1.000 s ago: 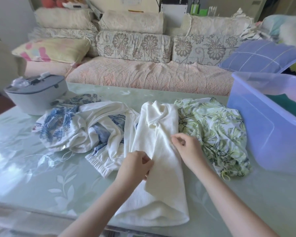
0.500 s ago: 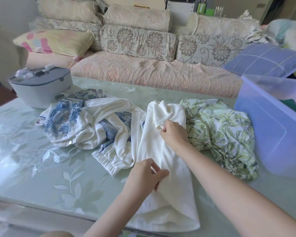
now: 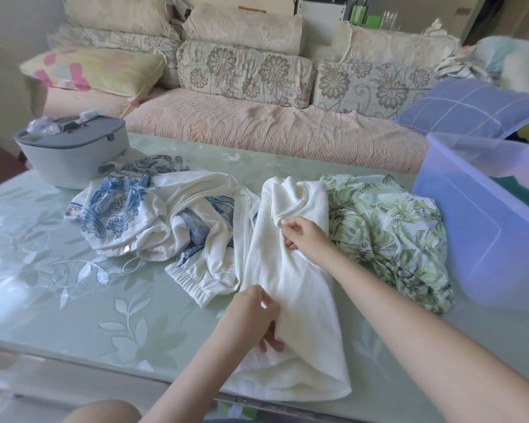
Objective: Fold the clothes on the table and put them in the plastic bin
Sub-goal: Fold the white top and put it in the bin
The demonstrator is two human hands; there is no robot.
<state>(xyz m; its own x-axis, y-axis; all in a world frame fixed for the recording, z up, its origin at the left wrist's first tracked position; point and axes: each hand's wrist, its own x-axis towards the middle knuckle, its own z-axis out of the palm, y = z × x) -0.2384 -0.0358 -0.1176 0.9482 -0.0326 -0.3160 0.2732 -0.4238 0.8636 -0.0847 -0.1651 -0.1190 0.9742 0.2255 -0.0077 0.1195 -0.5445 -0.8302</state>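
A white ribbed garment [image 3: 300, 288] lies lengthwise in the middle of the glass table [image 3: 74, 300], folded into a long strip. My left hand [image 3: 254, 315] grips its left edge near the lower end. Further up the strip, my right hand [image 3: 306, 236] pinches a bunched fold of the same garment. A blue-and-white patterned garment [image 3: 153, 218] lies crumpled to the left. A green leaf-print garment [image 3: 391, 236] lies crumpled to the right. The translucent purple plastic bin [image 3: 483, 227] stands at the table's right end, with dark green cloth [image 3: 522, 190] inside.
A grey lidded box [image 3: 71, 151] sits on the table's far left corner. A sofa [image 3: 257, 123] with floral cushions runs behind the table, with a blue checked pillow [image 3: 468, 108] at its right. The table's front edge is close to me.
My right hand moved from the strip's middle right edge up toward its top and took hold of a bunched fold. My left hand stayed at the lower left edge.
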